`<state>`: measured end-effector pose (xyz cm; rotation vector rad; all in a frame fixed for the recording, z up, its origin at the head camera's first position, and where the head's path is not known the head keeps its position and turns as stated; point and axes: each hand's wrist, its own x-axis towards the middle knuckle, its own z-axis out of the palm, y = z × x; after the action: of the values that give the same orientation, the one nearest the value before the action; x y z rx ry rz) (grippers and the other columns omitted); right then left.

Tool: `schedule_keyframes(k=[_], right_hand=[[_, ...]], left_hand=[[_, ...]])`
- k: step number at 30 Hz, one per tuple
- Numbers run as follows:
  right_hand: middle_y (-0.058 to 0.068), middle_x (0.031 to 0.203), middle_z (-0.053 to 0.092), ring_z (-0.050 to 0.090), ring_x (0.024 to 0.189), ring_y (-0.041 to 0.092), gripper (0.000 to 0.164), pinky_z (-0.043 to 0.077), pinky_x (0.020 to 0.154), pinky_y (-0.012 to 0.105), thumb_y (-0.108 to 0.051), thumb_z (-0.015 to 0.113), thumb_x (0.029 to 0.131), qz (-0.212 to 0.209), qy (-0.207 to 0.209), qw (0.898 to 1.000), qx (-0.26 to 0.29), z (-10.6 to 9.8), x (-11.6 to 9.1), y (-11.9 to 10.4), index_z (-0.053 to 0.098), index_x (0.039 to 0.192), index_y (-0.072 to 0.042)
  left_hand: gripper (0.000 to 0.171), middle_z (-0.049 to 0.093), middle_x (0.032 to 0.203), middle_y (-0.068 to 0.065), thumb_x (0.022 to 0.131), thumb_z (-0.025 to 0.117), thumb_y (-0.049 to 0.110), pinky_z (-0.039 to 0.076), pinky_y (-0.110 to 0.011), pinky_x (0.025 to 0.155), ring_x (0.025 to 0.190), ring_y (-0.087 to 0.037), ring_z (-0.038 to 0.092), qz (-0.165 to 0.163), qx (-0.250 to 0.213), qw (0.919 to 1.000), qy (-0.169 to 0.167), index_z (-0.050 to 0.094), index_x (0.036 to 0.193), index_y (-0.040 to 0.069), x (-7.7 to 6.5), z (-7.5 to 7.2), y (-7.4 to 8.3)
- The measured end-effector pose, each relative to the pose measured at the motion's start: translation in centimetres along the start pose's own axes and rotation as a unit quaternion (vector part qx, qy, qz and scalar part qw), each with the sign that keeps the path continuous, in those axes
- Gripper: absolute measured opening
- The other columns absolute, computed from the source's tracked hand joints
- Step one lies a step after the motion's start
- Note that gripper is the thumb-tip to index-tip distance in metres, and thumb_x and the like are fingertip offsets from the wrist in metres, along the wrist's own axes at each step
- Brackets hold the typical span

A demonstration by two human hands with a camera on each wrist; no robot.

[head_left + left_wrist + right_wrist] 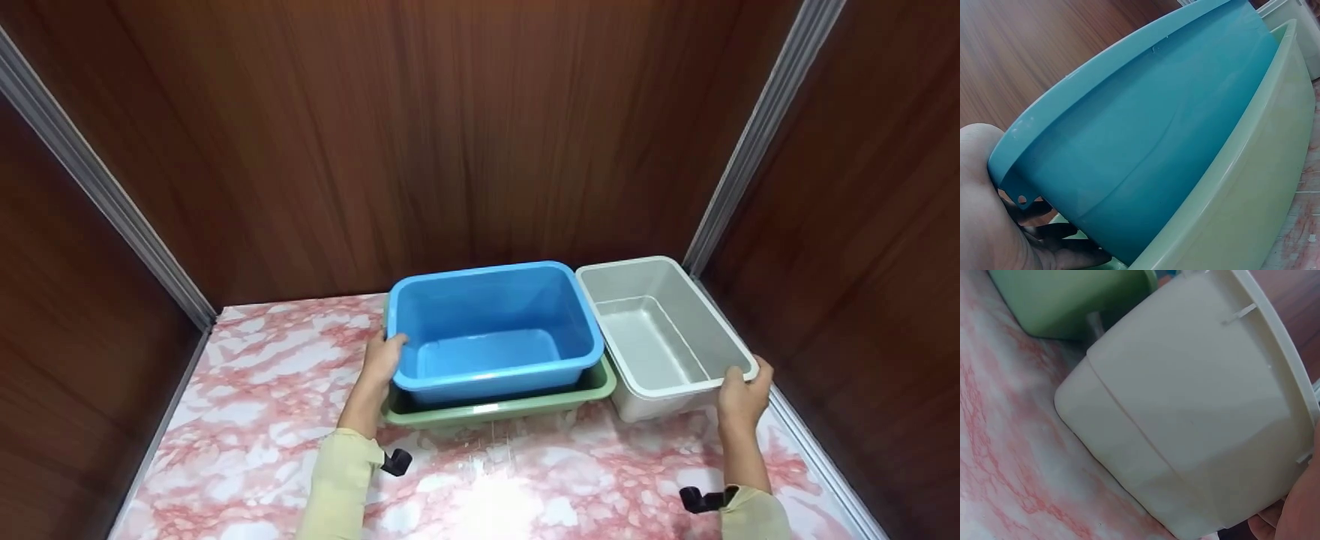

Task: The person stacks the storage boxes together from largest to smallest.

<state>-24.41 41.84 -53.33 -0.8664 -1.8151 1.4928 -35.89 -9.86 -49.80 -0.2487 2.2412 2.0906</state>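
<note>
"Blue tub (pixel 487 304)?"
"Gripped by the left hand (pixel 382 356), extending right of it, partly inside the green tub (pixel 540 406)."
"Right hand (pixel 744 394)?"
"Gripping the grey tub (pixel 667 334) by its rim; that tub extends ahead-left."

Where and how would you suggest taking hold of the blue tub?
I'd probably take the blue tub by the rim of its left end, from the left: that lip flares out and stands above the green tub, while the grey tub crowds the right end.
</note>
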Motion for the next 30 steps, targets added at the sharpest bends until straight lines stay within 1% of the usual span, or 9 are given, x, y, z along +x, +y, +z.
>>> schedule_keyframes(k=[3, 10, 14, 18, 21, 23, 28, 30], right_hand=[[0.015, 0.139, 0.045, 0.039, 0.123, 0.028, 0.051, 0.028, 0.102, 0.033, -0.015, 0.038, 0.093, -0.003, -0.003, 1.0, 0.004, 0.0, 0.1, -0.1, 0.038, 0.144, -0.01], [0.015, 0.137, 0.046, 0.041, 0.12, 0.028, 0.05, 0.029, 0.101, 0.033, -0.015, 0.038, 0.093, -0.009, 0.009, 1.0, 0.002, -0.2, -0.2, 0.2, 0.039, 0.142, -0.008], [0.015, 0.137, 0.046, 0.041, 0.119, 0.027, 0.05, 0.03, 0.1, 0.033, -0.015, 0.039, 0.093, -0.01, -0.001, 1.0, -0.001, -0.2, -0.3, 0.3, 0.039, 0.143, -0.008], [0.014, 0.136, 0.046, 0.041, 0.117, 0.026, 0.05, 0.03, 0.098, 0.033, -0.016, 0.039, 0.094, -0.008, -0.001, 1.0, -0.004, -0.6, -0.2, 0.3, 0.039, 0.143, -0.008], [0.014, 0.136, 0.046, 0.041, 0.117, 0.026, 0.05, 0.031, 0.097, 0.031, -0.016, 0.04, 0.093, -0.007, -0.001, 1.0, -0.002, -0.8, -0.1, 0.2, 0.038, 0.143, -0.009], [0.014, 0.136, 0.045, 0.041, 0.118, 0.026, 0.05, 0.031, 0.098, 0.031, -0.016, 0.04, 0.094, -0.005, -0.003, 1.0, 0.003, -0.9, -0.1, 0.2, 0.038, 0.143, -0.008], [0.015, 0.14, 0.042, 0.039, 0.123, 0.027, 0.051, 0.029, 0.102, 0.031, -0.016, 0.039, 0.094, 0.0, -0.005, 1.0, 0.01, -1.1, -0.1, 0.3, 0.036, 0.144, -0.007], [0.016, 0.14, 0.042, 0.038, 0.124, 0.028, 0.051, 0.028, 0.103, 0.032, -0.016, 0.039, 0.094, 0.0, -0.006, 1.0, 0.01, -1.1, -0.1, 0.4, 0.035, 0.144, -0.006]], left_hand=[[0.054, 0.054, 0.123, -0.027, 0.087, 0.05, 0.011, 0.044, -0.043, 0.088, 0.101, -0.032, 0.054, 0.002, -0.001, 1.0, 0.001, 0.044, 0.134, -0.013, 0.1, 0.1, 0.1], [0.055, 0.05, 0.128, -0.028, 0.091, 0.05, 0.012, 0.044, -0.046, 0.093, 0.108, -0.034, 0.053, -0.011, -0.009, 0.9997, -0.019, 0.039, 0.14, -0.011, 0.2, -0.1, 0.2], [0.057, 0.049, 0.13, -0.028, 0.091, 0.05, 0.012, 0.042, -0.048, 0.095, 0.11, -0.035, 0.052, -0.012, -0.012, 0.9997, -0.018, 0.037, 0.141, -0.01, 0.2, -0.3, -0.1], [0.057, 0.05, 0.13, -0.03, 0.09, 0.049, 0.013, 0.043, -0.048, 0.094, 0.109, -0.036, 0.054, -0.008, -0.009, 0.9997, -0.022, 0.037, 0.141, -0.011, 0.1, -0.2, -0.2], [0.057, 0.05, 0.129, -0.03, 0.09, 0.05, 0.013, 0.044, -0.048, 0.093, 0.108, -0.036, 0.054, -0.003, -0.009, 0.9998, -0.02, 0.038, 0.14, -0.012, 0.2, -0.1, -0.3], [0.057, 0.05, 0.129, -0.03, 0.091, 0.05, 0.013, 0.043, -0.049, 0.094, 0.109, -0.036, 0.054, -0.001, -0.01, 0.9998, -0.018, 0.038, 0.14, -0.012, 0.3, 0.0, -0.2], [0.056, 0.049, 0.13, -0.031, 0.091, 0.049, 0.013, 0.04, -0.053, 0.098, 0.116, -0.043, 0.051, -0.003, -0.015, 0.9997, -0.02, 0.036, 0.141, -0.011, 0.2, 0.0, -0.2], [0.056, 0.048, 0.13, -0.032, 0.091, 0.049, 0.012, 0.04, -0.053, 0.098, 0.115, -0.043, 0.051, -0.002, -0.017, 0.9997, -0.017, 0.036, 0.14, -0.012, 0.1, 0.0, -0.2]])
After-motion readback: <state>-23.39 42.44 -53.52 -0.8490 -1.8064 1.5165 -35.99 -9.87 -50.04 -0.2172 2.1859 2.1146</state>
